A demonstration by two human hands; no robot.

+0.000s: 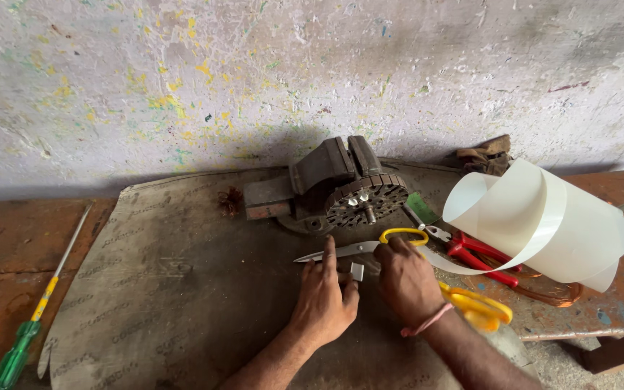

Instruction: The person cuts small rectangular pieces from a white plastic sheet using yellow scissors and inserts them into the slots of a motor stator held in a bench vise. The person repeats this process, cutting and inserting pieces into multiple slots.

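Between my two hands sits a small pale rectangular slip of insulating sheet (357, 271), pinched by my left hand (323, 302) just off its fingertips. My right hand (407, 282), nearer the yellow-handled steel scissors (359, 249), grips their loop, blades lying leftward, ahead of my left index finger.

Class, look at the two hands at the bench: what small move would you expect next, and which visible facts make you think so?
Probably the right hand would close the yellow-handled scissors, whose blades lie open and pointing left. The left hand rests on the mat beside a small pale strip, its forefinger stretched along the blades. Whether the strip sits between the blades cannot be told, so this is only a guess.
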